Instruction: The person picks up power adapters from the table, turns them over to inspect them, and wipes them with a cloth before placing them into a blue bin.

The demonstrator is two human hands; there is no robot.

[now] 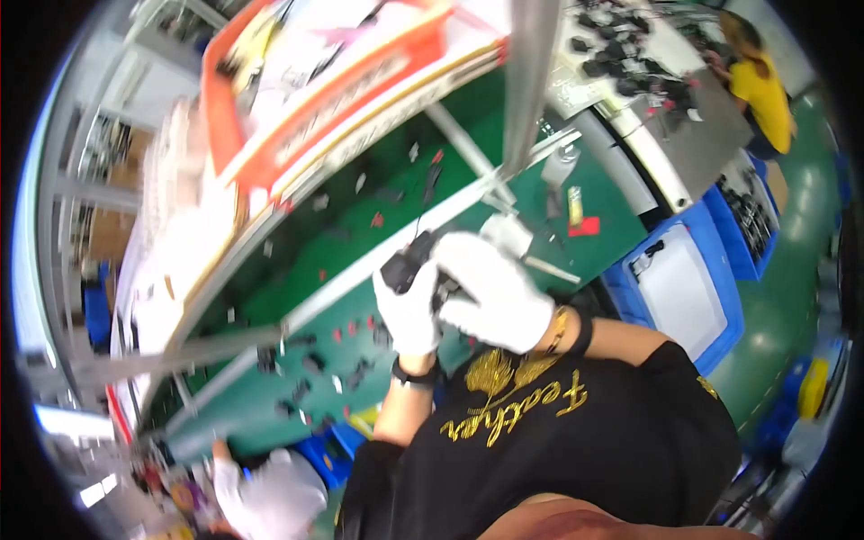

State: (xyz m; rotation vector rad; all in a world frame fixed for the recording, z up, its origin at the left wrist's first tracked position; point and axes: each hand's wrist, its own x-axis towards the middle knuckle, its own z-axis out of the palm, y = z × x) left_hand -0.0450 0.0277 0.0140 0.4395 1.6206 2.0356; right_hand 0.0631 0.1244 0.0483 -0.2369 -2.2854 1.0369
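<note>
Black blocky part (399, 271), partly hidden, held raised in white-gloved left fingers (424, 290); details blurred.

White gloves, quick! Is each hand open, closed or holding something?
Left hand: closed, holding a black part.
Right hand: curled close beside it; whether it grips anything can't be told.

The left hand (407, 315) and right hand (499, 292) wear matt white cloth gloves (517, 310). The black part (402, 272) between them looks like plastic, though blur hides its finish. A shiny, gold metal-looking bracelet (560, 328) circles the right wrist. Near, the shirt (594, 459) is matt black cloth with glinting gold decoration (490, 371). Far left, an orange bin (225, 117) is smooth plastic; right, the blue crate (731, 310) is plastic too. The far post (531, 81) is dull grey metal, the green floor (814, 193) glossy.
</note>
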